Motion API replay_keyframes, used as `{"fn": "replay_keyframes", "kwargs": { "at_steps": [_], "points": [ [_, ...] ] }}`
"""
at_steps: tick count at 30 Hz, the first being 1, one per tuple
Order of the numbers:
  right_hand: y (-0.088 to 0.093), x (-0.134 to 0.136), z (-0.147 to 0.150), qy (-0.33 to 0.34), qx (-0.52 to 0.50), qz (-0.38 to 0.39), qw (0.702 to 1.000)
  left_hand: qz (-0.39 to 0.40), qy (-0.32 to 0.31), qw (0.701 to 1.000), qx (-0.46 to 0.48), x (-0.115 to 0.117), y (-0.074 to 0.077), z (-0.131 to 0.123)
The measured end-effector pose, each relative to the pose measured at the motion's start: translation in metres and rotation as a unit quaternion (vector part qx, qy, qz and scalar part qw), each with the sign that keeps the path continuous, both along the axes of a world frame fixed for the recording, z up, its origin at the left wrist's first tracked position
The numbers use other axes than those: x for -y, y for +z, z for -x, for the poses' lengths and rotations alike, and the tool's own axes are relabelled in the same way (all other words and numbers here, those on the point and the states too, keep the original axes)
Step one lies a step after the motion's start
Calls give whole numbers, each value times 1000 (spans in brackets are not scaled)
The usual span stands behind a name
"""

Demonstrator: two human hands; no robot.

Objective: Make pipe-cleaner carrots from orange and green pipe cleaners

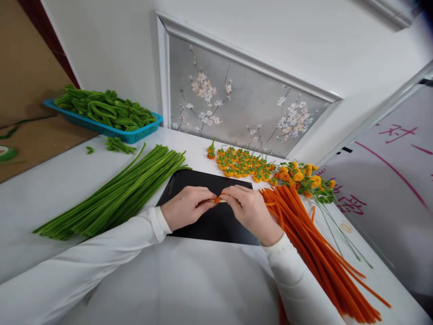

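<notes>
Over a black mat [216, 228], my two hands meet fingertip to fingertip. A short bit of orange pipe cleaner [217, 199] shows between them, beside what looks like a thin pale stick. My left hand [187, 206] pinches it from the left, thumb and fingers together. From the other side my right hand [249, 208] is closed on it too; the fingers hide most of the piece. A thick bundle of orange pipe cleaners [314, 253] lies by my right forearm. Long green pipe cleaners [118, 194] are heaped left of the mat.
At the back left, a blue basket [135, 134] holds folded green pieces, with a few green bits [118, 145] in front. Small orange-yellow flower heads [241, 162] stand in rows behind the mat. Stemmed yellow flowers [304, 176] lie at right, near a whiteboard [392, 167].
</notes>
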State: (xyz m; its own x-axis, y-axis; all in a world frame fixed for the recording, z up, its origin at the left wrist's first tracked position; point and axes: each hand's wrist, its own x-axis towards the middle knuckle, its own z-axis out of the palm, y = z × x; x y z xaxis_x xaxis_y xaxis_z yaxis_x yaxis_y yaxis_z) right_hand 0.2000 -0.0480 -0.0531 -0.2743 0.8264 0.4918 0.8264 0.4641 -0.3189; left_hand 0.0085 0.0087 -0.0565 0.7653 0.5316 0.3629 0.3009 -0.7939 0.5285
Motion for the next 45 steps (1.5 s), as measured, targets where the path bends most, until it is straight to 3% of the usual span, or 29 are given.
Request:
{"fn": "replay_keyframes", "kwargs": {
  "at_steps": [14, 16, 20, 25, 28, 38, 45],
  "points": [
    [3, 2, -4, 13, 26, -6, 1000, 144, -3, 990, 5, -4, 4, 3],
    [3, 2, -4, 15, 18, 6, 1000, 112, -1, 994, -3, -5, 3, 3],
    [3, 2, -3, 13, 4, 27, 1000, -30, -15, 999, -15, -4, -2, 2],
    [1, 0, -1, 18, -19, 42, 999, -186, -11, 980, -67, -1, -9, 2],
    [2, 0, -1, 28, -42, 53, 997, -241, 6, 965, -104, 1, -8, 2],
    [20, 7, -13, 83, -120, 85, 986, -177, -32, 983, -31, -2, -5, 3],
    [8, -3, -18, 66, -165, 99, 979, -156, -60, 985, 34, 3, -4, 2]
  ]
}}
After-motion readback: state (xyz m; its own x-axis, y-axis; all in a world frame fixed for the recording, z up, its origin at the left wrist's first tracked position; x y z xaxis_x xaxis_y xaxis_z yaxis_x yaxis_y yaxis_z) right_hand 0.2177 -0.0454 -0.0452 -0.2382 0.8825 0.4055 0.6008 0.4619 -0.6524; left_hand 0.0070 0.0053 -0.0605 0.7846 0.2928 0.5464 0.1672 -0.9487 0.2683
